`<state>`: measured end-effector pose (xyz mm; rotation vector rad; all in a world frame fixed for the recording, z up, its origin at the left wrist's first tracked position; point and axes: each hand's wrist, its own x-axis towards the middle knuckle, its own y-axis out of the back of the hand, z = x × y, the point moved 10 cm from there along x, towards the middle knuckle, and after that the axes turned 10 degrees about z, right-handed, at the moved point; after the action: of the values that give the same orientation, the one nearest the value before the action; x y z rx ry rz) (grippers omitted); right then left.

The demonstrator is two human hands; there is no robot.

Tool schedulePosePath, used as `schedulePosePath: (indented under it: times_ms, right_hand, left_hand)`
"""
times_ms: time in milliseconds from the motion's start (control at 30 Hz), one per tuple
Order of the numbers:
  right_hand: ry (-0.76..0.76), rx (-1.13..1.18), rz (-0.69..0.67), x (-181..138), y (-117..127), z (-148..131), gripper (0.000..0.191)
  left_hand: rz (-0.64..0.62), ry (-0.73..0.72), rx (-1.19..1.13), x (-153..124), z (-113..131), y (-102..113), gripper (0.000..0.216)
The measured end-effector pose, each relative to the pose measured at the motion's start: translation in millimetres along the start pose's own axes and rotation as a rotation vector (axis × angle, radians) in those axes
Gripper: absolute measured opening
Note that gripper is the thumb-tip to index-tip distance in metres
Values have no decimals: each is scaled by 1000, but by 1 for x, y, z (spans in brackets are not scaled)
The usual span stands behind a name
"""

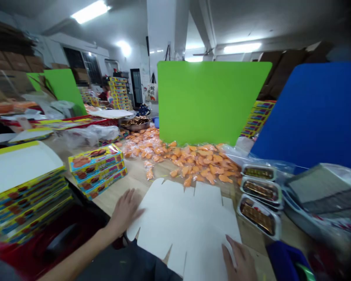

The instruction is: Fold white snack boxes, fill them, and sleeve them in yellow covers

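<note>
The left hand (124,210) lies flat and open on the table (134,179), its fingers spread and their tips at the left edge of a sheet of white card (184,222). The right hand (240,259) is also open, not clenched, with its fingers (229,244) resting on the card's lower right part. Neither hand is gripping anything; they press or steady the card from opposite sides.

The card lies flat between the hands, directly ahead of the right hand and to the right of the left. Its slotted edge points away from both hands, towards a heap of orange packets (187,164). Its near end runs out of view, so its long axis is hard to judge. The right hand is the more fully on it.

Beyond the right hand sit three food trays (260,191). Past the left hand stands a stack of yellow printed boxes (96,169).
</note>
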<state>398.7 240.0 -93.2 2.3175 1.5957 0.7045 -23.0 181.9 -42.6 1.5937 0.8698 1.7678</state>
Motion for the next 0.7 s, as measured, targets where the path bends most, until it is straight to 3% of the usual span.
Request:
schedulePosePath:
  times_ms: [133, 367, 500, 600, 700]
  right_hand:
    - [54, -338, 181, 0, 24, 19, 55]
    - [9, -672, -115, -13, -1, 31, 60]
    - [-25, -626, -85, -9, 11, 21, 62]
    - [4, -524, -9, -6, 26, 8, 59]
    - [-118, -242, -55, -8, 31, 2, 64]
  left_hand:
    - [-73, 182, -145, -12, 24, -34, 52]
    - [-159, 425, -382, 7, -2, -39, 42]
    - [-340, 775, -813, 15, -8, -41, 55]
    - [-443, 991, -1084, 19, -7, -25, 52]
    - [-404, 1140, -1174, 14, -12, -3, 49]
